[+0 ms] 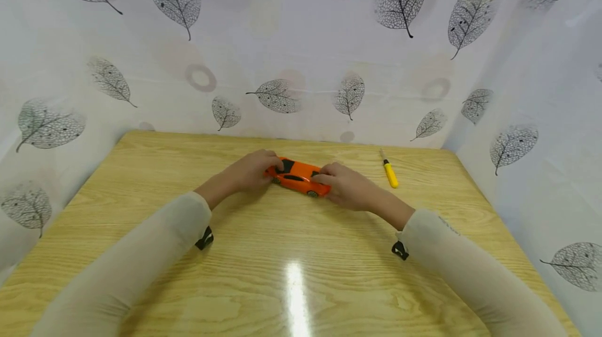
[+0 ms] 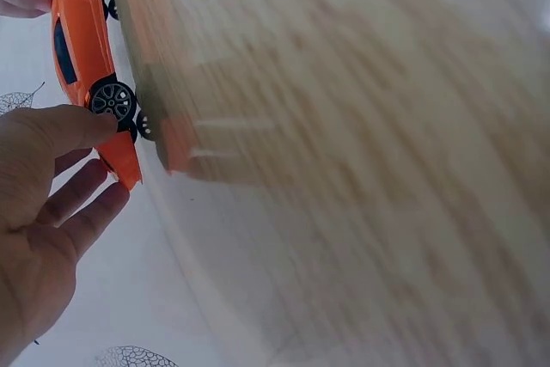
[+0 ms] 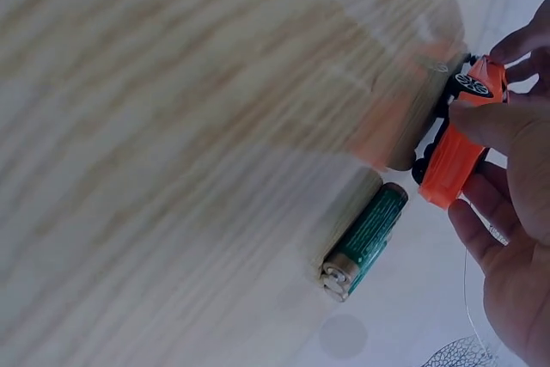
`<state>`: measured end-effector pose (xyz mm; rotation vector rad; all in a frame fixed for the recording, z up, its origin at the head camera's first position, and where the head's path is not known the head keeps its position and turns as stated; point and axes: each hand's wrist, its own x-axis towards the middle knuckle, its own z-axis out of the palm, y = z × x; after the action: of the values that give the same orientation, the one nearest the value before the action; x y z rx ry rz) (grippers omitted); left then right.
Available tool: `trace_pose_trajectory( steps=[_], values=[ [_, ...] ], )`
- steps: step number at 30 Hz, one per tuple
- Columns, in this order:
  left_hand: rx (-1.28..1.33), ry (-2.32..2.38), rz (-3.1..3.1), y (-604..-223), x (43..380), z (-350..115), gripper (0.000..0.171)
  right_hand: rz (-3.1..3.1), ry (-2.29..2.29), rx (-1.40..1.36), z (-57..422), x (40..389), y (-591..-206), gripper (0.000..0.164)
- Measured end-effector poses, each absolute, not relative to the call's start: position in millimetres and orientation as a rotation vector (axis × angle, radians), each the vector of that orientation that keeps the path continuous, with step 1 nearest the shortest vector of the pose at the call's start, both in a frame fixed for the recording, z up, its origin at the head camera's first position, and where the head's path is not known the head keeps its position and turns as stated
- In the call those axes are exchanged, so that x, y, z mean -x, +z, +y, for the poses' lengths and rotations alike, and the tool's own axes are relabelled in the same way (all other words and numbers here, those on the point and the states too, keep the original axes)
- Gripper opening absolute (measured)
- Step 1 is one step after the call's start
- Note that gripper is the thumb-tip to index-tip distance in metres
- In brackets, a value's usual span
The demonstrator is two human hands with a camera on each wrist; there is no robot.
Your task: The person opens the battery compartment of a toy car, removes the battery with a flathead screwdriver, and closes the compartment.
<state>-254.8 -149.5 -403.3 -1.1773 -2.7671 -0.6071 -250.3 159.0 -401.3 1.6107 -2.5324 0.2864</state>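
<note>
An orange toy car (image 1: 301, 171) with black windows and wheels is held level between both hands, close over the wooden table, near its far edge. My left hand (image 1: 256, 171) grips the car's left end, thumb along the near side by a spoked wheel (image 2: 113, 100) and fingers around the far side. At the other end my right hand (image 1: 349, 188) grips the car with thumb and fingers. In the right wrist view a green battery (image 3: 368, 236) with a silvery end lies beside the car's right end; the right hand hides it in the head view.
A screwdriver (image 1: 390, 171) with a yellow handle lies on the table (image 1: 263, 264) to the right of the right hand, its shaft toward the back edge. A leaf-patterned white cloth (image 1: 301, 49) hangs behind the table and along both sides.
</note>
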Motion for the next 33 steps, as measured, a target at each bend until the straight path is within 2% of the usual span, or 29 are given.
trace_pose_trajectory(
  steps=[25,33],
  values=[
    [1.171,-0.741,-2.743,-410.5,274.2,-153.4,0.026,-2.294,0.109,-1.718,138.3,217.4,-403.2,0.031],
    [1.183,-0.780,-2.697,-412.7,278.3,-153.0,0.025,-2.231,0.044,-1.705,132.5,211.5,-403.2,0.033]
  ],
)
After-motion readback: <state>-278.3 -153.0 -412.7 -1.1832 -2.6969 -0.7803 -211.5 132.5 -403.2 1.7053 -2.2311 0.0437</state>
